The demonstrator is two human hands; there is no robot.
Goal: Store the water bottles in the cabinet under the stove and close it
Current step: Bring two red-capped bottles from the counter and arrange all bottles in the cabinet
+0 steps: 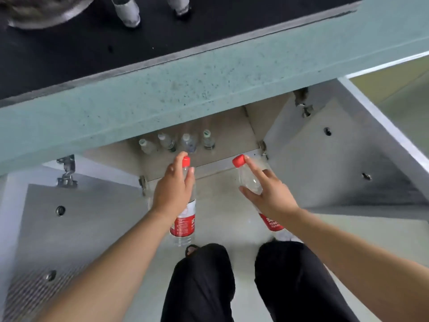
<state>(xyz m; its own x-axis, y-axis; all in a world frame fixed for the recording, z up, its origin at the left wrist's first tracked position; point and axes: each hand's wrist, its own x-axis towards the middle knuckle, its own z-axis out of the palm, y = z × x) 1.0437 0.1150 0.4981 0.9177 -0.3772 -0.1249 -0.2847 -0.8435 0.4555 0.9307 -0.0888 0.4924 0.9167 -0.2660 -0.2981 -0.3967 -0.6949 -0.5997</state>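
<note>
Now both hands (173, 191) (270, 196) hold bottles (185, 219) (249, 180) before open cabinet (209, 162).

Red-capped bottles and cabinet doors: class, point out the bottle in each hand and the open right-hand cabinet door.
Left-hand bottle (183, 223): head view, on its red label.
Right-hand bottle (239, 161): head view, on its red cap.
Right cabinet door (325, 163): head view, on its bare inner panel.

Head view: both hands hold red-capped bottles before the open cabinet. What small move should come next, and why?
Probably lower both bottles forward onto the cabinet floor. The left hand and right hand each grip a bottle just outside the opening, both doors stand open, and four bottles already stand at the back.
</note>
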